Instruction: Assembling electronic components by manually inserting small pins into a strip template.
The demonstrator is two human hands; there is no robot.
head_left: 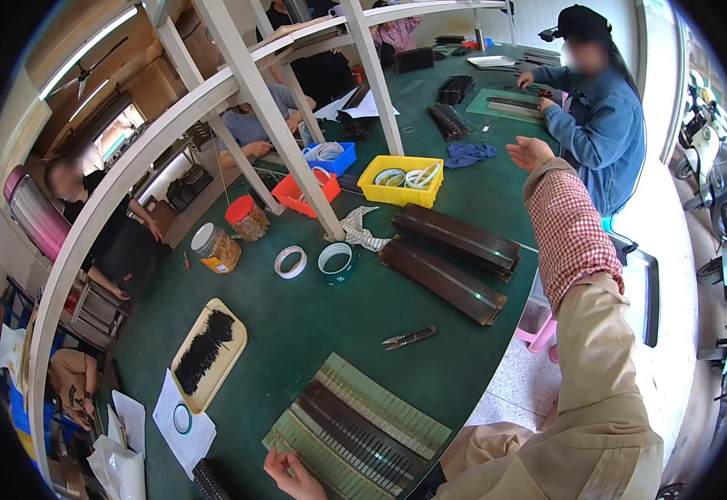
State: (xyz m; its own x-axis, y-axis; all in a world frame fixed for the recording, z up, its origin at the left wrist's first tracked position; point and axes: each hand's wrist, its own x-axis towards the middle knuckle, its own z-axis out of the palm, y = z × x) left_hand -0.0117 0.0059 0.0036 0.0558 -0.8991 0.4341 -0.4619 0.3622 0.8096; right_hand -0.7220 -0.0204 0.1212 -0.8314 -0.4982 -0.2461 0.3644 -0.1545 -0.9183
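My left hand [294,476] rests at the near left edge of a green ruled board [330,446], fingers loosely bent and holding nothing visible. On the board lies a dark flat strip [363,433] with a row of narrow slots or teeth along its right part. My right arm, in a beige sleeve with a red checked cuff, reaches far forward. The right hand [532,154] is raised with its palm turned up, fingers apart and nothing in it, near a dark blue cloth [469,154]. A pair of thread snips [409,337] lies beyond the board.
Two stacks of long dark strips [443,279] lie mid-table. A cream tray [235,337] of small black pieces, tape rolls [335,263], jars [216,247] and a yellow bin [401,181] stand leftward. A white frame post [276,125] rises from the table. A co-worker [601,125] sits at far right.
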